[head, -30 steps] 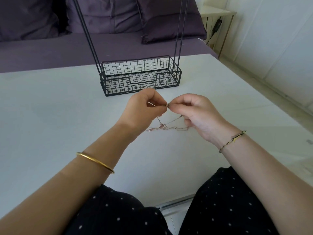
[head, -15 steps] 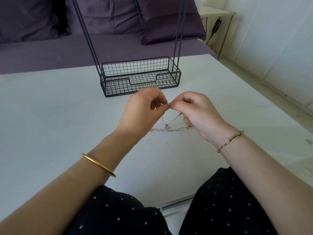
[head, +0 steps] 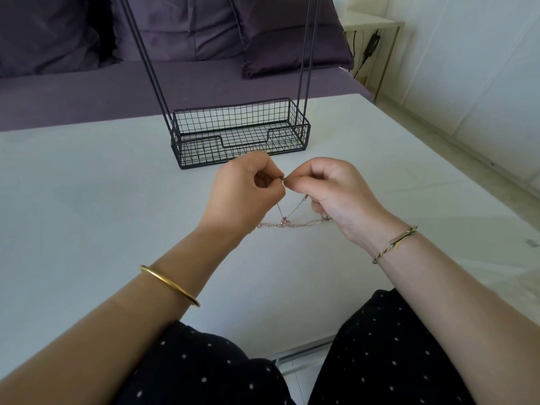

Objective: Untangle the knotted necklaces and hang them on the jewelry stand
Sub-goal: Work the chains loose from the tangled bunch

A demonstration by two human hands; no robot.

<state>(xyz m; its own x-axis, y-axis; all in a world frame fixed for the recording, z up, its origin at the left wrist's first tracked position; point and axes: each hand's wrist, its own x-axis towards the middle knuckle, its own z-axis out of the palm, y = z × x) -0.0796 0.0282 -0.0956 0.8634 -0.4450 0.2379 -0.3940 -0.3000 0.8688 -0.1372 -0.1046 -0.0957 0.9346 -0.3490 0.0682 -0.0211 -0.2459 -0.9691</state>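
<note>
The broad white table carries a black wire jewelry stand, its mesh basket base just beyond the hands. The left hand and right hand meet knuckle to knuckle, fingers curled, each pinching the thin rose-gold knotted necklaces. The chains droop from both pinches down to the tabletop, between the wrists. A tiny clasp shows between the fingertips.

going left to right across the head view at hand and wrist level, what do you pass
gold bangle -> left hand -> tangled necklaces, pinched by both hands -> right hand -> cord bracelet
</note>
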